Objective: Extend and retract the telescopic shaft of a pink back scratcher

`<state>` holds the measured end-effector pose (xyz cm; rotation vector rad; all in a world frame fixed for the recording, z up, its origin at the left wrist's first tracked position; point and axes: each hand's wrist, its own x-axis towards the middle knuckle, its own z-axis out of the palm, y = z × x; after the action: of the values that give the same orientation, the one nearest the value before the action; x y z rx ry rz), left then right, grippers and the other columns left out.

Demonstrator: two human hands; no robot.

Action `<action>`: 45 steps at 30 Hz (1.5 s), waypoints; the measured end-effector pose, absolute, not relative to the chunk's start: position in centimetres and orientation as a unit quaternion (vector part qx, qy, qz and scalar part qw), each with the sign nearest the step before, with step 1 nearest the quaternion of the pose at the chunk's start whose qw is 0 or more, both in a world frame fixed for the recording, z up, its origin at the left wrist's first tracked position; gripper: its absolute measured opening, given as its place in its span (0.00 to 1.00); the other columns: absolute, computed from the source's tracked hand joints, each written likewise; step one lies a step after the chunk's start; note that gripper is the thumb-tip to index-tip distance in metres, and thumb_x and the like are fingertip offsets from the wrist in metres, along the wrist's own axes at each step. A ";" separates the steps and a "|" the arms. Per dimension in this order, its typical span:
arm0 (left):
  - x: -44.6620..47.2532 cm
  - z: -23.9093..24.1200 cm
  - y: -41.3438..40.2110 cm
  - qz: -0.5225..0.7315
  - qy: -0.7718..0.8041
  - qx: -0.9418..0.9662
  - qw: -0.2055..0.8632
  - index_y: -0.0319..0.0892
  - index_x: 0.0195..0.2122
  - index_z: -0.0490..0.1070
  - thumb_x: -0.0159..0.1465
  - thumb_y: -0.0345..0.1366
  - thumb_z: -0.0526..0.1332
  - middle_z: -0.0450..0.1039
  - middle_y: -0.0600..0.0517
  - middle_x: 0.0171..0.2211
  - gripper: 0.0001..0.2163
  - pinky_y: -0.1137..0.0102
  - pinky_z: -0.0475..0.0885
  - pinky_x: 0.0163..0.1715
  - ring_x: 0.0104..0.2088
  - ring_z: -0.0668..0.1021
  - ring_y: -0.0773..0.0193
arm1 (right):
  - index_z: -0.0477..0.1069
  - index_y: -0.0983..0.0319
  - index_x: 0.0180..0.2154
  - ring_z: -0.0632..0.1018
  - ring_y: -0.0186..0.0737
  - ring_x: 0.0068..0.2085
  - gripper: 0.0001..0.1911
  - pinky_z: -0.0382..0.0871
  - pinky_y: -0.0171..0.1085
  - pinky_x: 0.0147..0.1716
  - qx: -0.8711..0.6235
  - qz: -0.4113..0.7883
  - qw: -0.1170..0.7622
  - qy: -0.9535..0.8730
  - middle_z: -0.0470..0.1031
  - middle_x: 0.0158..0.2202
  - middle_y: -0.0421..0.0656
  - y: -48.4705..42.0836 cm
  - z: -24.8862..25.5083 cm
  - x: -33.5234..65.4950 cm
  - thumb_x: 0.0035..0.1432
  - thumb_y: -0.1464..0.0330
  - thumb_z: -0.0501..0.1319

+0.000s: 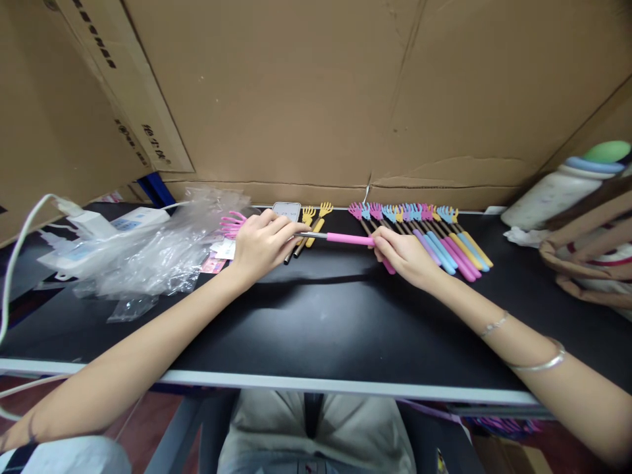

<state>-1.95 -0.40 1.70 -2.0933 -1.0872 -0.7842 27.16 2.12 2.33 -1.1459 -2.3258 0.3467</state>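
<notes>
We see the left hand point(266, 240) closed over the slim metal rod of a pink back scratcher with a smooth tubular handle point(350, 239), its fingers bent down together, its thumb mostly hidden from us. A pink claw-shaped head point(233, 224) shows just beyond that hand. We find the right hand point(401, 255) pinched narrow, thumb and fingers gripping the handle's far end. The scratcher lies nearly level between both hands, above the matte black tabletop point(320, 349). Behind the rod we notice two yellow claw-headed scratchers point(325, 209); near the right hand, a row of multicoloured scratchers point(441, 251); beside the left, crumpled clear plastic bags point(162, 257).
</notes>
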 end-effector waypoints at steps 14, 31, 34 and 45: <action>-1.7 1.5 -0.2 -0.299 -0.430 -0.808 0.270 0.46 0.44 0.72 0.70 0.37 0.50 0.77 0.51 0.36 0.12 0.63 0.58 0.36 0.38 0.72 0.58 | 0.67 0.59 0.37 0.72 0.39 0.30 0.17 0.59 0.37 0.33 -0.411 -0.088 0.233 -0.877 0.75 0.30 0.42 2.4 2.0 27.3 0.66 0.58 0.45; -2.7 1.2 0.2 -0.289 -0.412 -0.823 0.262 0.49 0.39 0.76 0.66 0.39 0.58 0.79 0.55 0.36 0.07 0.70 0.63 0.27 0.31 0.77 0.64 | 0.64 0.59 0.37 0.72 0.39 0.32 0.13 0.58 0.36 0.33 -0.383 -0.085 0.200 -0.898 0.74 0.32 0.42 2.4 1.8 27.3 0.66 0.59 0.48; -2.9 1.3 0.2 -0.302 -0.398 -0.818 0.285 0.48 0.38 0.77 0.65 0.37 0.59 0.79 0.56 0.33 0.07 0.70 0.62 0.26 0.30 0.76 0.64 | 0.64 0.59 0.36 0.71 0.37 0.28 0.13 0.57 0.35 0.29 -0.393 -0.008 0.203 -0.897 0.72 0.28 0.40 1.9 1.9 26.9 0.66 0.60 0.48; -2.5 2.0 -0.3 -0.330 -0.383 -0.803 0.315 0.48 0.35 0.76 0.64 0.36 0.59 0.78 0.57 0.30 0.06 0.70 0.61 0.25 0.29 0.75 0.65 | 0.63 0.60 0.42 0.65 0.30 0.23 0.16 0.60 0.32 0.28 -0.378 0.318 0.355 -0.794 0.62 0.18 0.33 1.2 1.1 25.7 0.66 0.56 0.46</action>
<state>-2.49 -0.26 2.01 -2.1172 -1.0097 -0.8695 25.75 1.17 1.14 -0.9754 -2.0505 0.8225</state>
